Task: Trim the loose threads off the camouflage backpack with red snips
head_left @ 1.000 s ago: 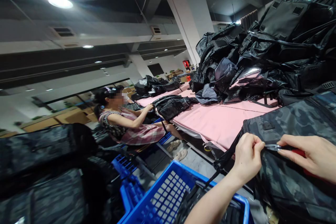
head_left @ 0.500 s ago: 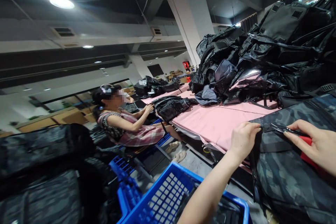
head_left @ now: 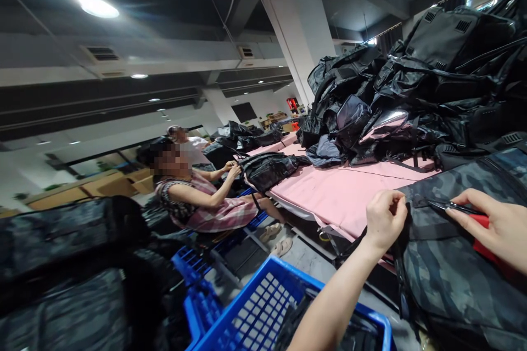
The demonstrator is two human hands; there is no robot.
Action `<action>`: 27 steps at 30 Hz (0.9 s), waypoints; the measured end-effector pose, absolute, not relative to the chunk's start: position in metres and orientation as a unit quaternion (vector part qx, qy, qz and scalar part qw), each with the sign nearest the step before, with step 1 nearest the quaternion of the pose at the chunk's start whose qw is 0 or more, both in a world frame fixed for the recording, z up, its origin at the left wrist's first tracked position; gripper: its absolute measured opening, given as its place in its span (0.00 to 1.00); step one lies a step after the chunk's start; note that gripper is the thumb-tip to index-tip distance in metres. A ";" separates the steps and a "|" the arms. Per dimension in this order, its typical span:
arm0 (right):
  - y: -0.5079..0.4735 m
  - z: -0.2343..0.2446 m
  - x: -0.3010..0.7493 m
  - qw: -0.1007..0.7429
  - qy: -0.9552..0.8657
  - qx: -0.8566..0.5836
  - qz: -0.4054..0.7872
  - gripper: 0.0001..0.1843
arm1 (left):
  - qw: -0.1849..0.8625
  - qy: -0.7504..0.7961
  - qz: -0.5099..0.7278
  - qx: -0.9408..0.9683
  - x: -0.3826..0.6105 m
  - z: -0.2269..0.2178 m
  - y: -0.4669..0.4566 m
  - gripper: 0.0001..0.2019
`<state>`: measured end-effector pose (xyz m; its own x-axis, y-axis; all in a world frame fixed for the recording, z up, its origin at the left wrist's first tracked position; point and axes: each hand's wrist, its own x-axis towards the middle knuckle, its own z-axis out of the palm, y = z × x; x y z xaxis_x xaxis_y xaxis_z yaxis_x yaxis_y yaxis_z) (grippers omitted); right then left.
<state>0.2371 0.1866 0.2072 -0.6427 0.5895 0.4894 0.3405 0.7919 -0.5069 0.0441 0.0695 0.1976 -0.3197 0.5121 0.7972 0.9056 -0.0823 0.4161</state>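
Note:
A dark camouflage backpack (head_left: pixel 440 274) lies at the right in front of me. At its left edge is my left hand (head_left: pixel 385 219), fingers pinched together; whatever they hold is hidden. My right hand (head_left: pixel 489 219) grips small black thread snips (head_left: pixel 442 205) over the backpack's upper part, with the blades pointing toward the left hand. Something red (head_left: pixel 485 221) shows beneath the right hand; I cannot tell what it is.
Dark bags (head_left: pixel 415 82) are heaped on the pink-covered table (head_left: pixel 325 192). A blue basket (head_left: pixel 263 296) holding dark items stands below my left arm. At the left are more camouflage bags (head_left: pixel 61 285). A seated co-worker (head_left: pixel 206 197) handles a black bag (head_left: pixel 272 167), another person behind.
My left hand has turned slightly, its fingers curling in more. The snips' blades have come closer together. The seated co-worker's head has shifted, and a person behind shows more.

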 end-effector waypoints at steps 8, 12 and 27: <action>0.191 0.215 0.223 0.281 -0.927 -0.209 0.132 0.21 | 0.154 -0.627 -0.579 -0.497 0.058 0.190 0.067 0.05; 0.188 0.223 0.213 0.276 -0.937 -0.188 0.100 0.19 | 0.157 -0.620 -0.582 -0.502 0.059 0.191 0.066 0.06; 0.217 0.250 0.234 0.409 -0.703 -0.374 0.445 0.41 | 0.108 -0.571 -0.529 -0.619 0.050 0.202 0.071 0.15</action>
